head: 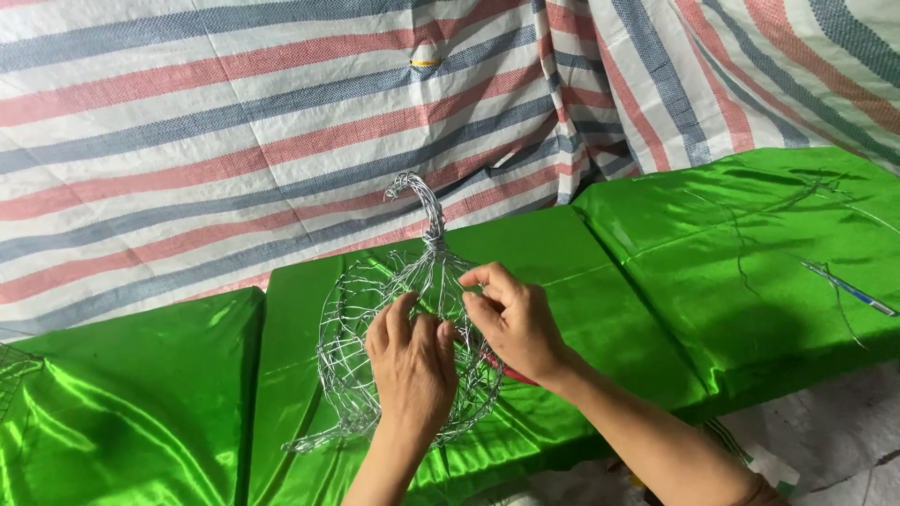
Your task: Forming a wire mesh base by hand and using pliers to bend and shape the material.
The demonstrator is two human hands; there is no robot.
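Rounded silver wire-mesh frame (394,347) with curled neck largely formed on green satin-covered table (619,309); left hand (412,370) grips mesh, right hand (514,323) pinches strand; weave still open, unfinished.

No packages, labels, signs, screens in view — none anywhere.

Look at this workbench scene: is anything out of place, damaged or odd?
Nothing is damaged. Both hands, left and right, grip the wire frame on the green cloth. Loose wire strands and a blue pen-like tool lie apart, at the right.
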